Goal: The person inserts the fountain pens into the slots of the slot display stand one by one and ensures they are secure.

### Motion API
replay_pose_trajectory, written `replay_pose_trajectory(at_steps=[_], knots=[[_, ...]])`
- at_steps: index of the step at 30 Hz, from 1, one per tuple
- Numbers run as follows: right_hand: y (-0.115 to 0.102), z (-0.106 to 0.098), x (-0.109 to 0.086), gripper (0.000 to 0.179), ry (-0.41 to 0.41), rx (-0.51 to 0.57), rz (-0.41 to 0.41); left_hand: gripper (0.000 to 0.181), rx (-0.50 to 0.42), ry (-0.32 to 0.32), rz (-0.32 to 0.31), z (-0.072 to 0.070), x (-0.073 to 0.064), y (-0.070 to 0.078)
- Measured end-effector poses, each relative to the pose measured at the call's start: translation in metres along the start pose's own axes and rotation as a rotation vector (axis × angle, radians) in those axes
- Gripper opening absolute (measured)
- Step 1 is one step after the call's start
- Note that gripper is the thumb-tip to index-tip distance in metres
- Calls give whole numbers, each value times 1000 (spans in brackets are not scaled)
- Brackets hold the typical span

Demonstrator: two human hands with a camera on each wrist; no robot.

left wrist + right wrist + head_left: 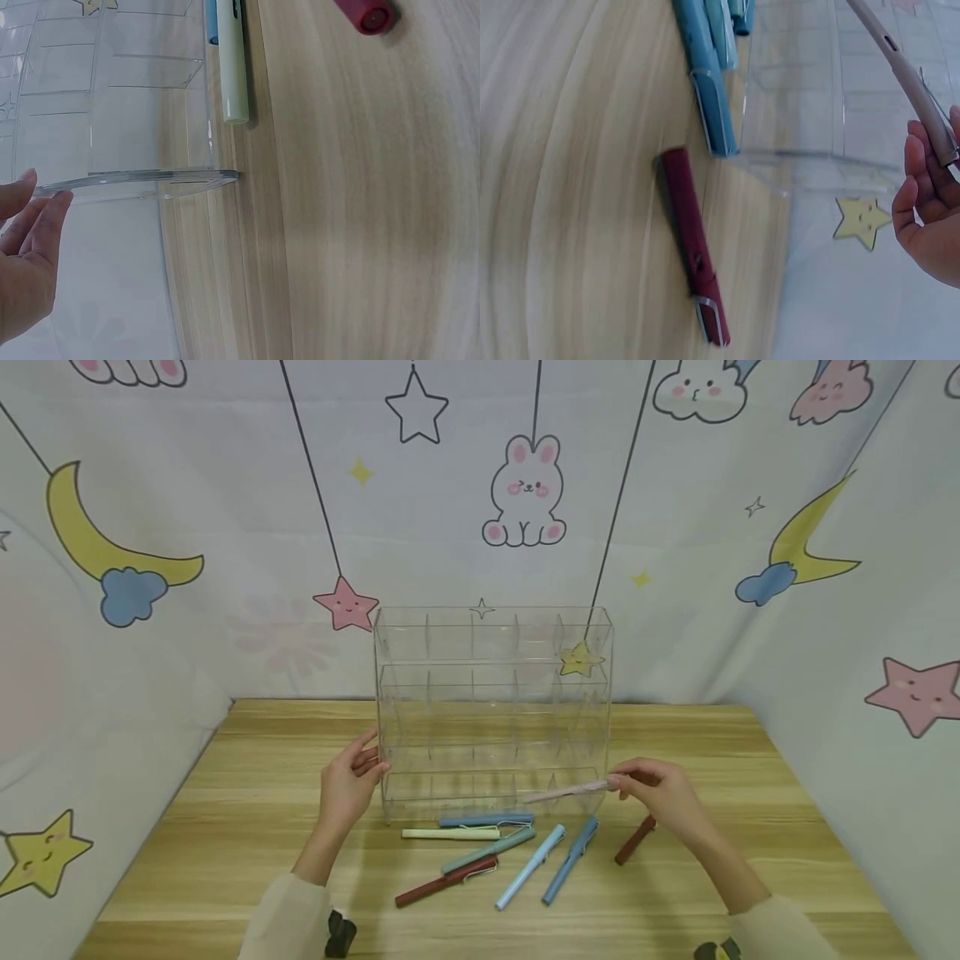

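Observation:
A clear plastic organizer (492, 770) with several divided tiers stands upright at the back of the wooden table. My left hand (351, 781) pinches its left side wall (150, 178), thumb on one face and fingers on the other. In front of the organizer's lower right, my right hand (663, 797) holds a pale pink pen (566, 792) by its cap end (930, 124). The pen's other end points left across the bottom tier. Below that hand lies a dark red pen (688, 232), partly covered by it in the head view.
Several pens lie before the organizer: blue (483, 820), pale yellow-green (450, 834), green (491, 850), dark red (442, 883), light blue (529, 868) and another blue one (570, 862). A patterned white cloth (465, 527) hangs behind the table and along both sides.

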State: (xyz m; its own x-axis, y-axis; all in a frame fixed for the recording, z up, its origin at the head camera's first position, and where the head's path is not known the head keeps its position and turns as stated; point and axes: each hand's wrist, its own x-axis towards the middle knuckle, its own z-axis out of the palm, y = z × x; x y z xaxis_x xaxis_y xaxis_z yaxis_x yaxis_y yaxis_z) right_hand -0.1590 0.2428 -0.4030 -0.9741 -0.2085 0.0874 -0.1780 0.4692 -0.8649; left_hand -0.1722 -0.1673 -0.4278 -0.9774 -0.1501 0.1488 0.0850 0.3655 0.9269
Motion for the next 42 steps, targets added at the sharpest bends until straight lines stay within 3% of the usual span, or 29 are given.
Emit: replay_pose_trajectory(at_steps=[9,14,20,29,42], knots=[[-19,39,18,24,4,51,-28,53,24,3,18,0,-1,0],[-28,59,25,17,45,75,-64,53,28,-1,18,-1,-1,0],[-42,84,33,13,76,71,-52,54,24,-2,5,-1,-1,0],[-57,121,42,11,61,109,-73,53,29,-4,2,-1,-1,0],[-72,163,44,11,77,-40,-239,52,76,7,16,-1,0,0]])
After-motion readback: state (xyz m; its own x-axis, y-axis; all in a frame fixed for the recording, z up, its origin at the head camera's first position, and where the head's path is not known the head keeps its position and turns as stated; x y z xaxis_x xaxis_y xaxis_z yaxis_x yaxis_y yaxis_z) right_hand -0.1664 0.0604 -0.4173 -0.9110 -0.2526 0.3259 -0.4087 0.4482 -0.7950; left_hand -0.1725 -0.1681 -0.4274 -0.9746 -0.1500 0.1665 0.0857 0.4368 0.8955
